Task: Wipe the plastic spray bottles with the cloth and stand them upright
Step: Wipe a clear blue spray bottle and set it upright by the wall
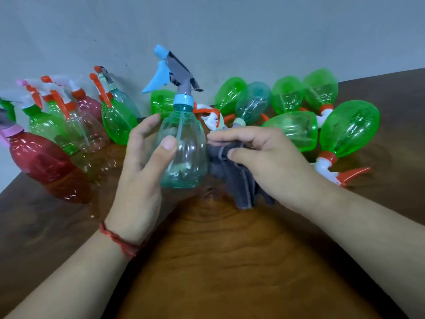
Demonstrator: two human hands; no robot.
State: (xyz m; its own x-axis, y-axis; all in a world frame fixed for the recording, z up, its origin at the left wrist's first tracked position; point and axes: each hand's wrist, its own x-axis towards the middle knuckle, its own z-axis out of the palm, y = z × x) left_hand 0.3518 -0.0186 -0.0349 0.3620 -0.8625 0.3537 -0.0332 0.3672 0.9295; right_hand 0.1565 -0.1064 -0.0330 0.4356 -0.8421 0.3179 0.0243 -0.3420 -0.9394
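Left hand [142, 162] grips the teal spray bottle [186, 153] mid-body, thumb across the front and fingers round the back. We have the bottle upright at centre, over the near part of the table [230, 261]. Can't tell if its base touches the wood. The blue-and-grey sprayer head [174, 70] points left.

Right hand [259, 155] is closed on the grey cloth [236, 180], pinched between thumb and fingers. The bunched cloth is against the bottle's right side and its loose end hangs to the table.

To our left, the standing bottles [69, 125] are green, clear and red, grouped near the wall [207, 31]. To our right, the lying bottles [349, 130] are mostly green, on their sides and piled close together.

There is a red thread bracelet [117, 240] on the left wrist.
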